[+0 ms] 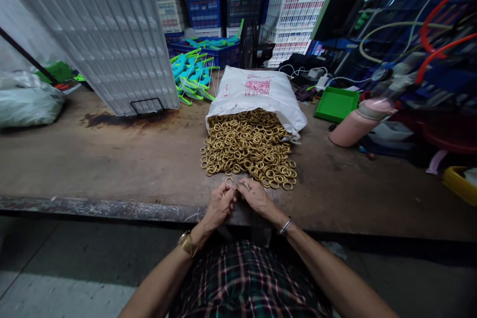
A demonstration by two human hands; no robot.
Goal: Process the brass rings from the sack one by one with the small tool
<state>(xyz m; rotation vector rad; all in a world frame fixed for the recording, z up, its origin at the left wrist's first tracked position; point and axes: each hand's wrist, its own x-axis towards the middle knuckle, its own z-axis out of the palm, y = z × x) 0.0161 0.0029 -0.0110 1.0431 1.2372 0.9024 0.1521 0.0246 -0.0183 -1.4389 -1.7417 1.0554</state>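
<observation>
My left hand [219, 202] is closed in a pinch at the table's front edge, on what looks like a brass-coloured ring, mostly hidden by the fingers. Close beside it, my right hand [258, 199] is shut on a small thin metal tool [246, 186] whose grey end sticks out past the fingers; its exact kind is too small to tell. The fingertips of both hands nearly meet. A single ring [228, 179] lies just beyond them. Behind it, a heap of brass-coloured rings [246, 146] spills from the mouth of a white woven sack [257, 87] with red print.
On the wooden table [112, 164], a tall stack of translucent trays [126, 35] stands left, with green-and-blue plastic pieces [192, 74] behind. To the right are a green tray [337, 104], a pink bottle [356, 124], red hoses [428, 39] and a yellow container [460, 184].
</observation>
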